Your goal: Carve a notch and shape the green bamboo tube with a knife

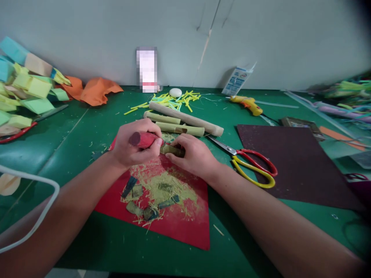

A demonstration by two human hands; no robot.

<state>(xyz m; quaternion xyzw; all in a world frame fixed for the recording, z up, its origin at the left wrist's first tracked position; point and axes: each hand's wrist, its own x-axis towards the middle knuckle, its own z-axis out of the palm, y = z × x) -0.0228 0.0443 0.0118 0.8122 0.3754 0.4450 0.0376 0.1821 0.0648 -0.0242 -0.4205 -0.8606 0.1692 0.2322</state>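
My left hand is wrapped round a red-handled tool, likely a knife, its blade end hidden against a short bamboo piece. My right hand pinches that bamboo piece and holds it down over a red mat. The mat is covered with green shavings and several dark bark chips. Just beyond my hands lie two pale bamboo sticks and a longer wooden stick.
Red and yellow scissors lie right of my right hand, beside a dark brown sheet. A yellow glue gun, yellow strips and a white oval sit further back. Folded coloured paper and orange cloth fill the left.
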